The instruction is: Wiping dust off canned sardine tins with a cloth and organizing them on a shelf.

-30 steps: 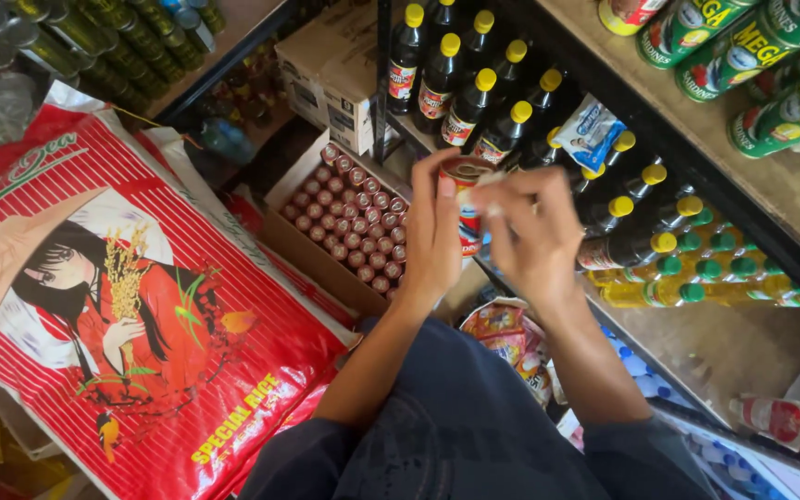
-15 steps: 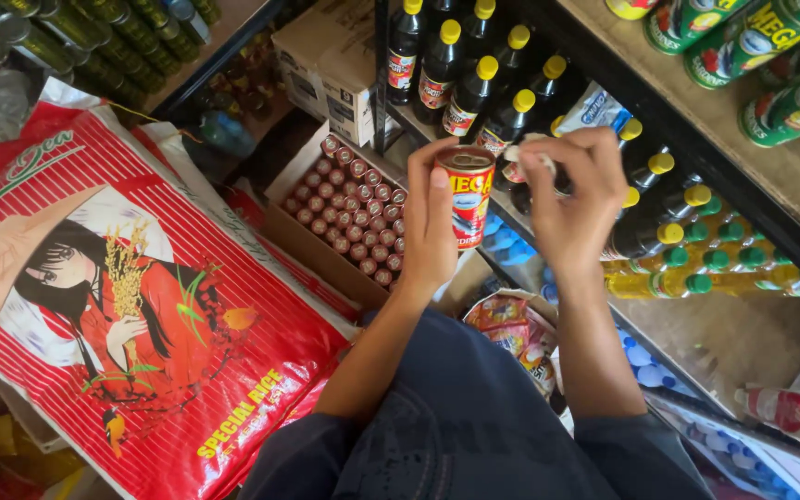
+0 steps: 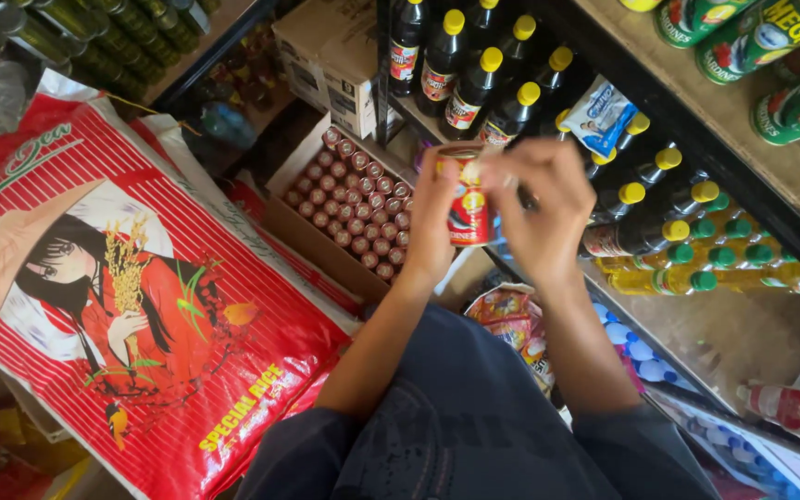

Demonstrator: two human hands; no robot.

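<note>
Big red rice sack fills the left side, printed with a drawn figure in a straw hat. Right of it, an open cardboard box packed with small red-topped cans sits low on the floor. Up top, dark bottles with yellow caps line the shelf, green-capped yellow ones beside them. Centre frame: the left hand wraps closed around a red can, upright, held out over the box's right edge. The right hand pinches shut at the can's top rim.
</note>
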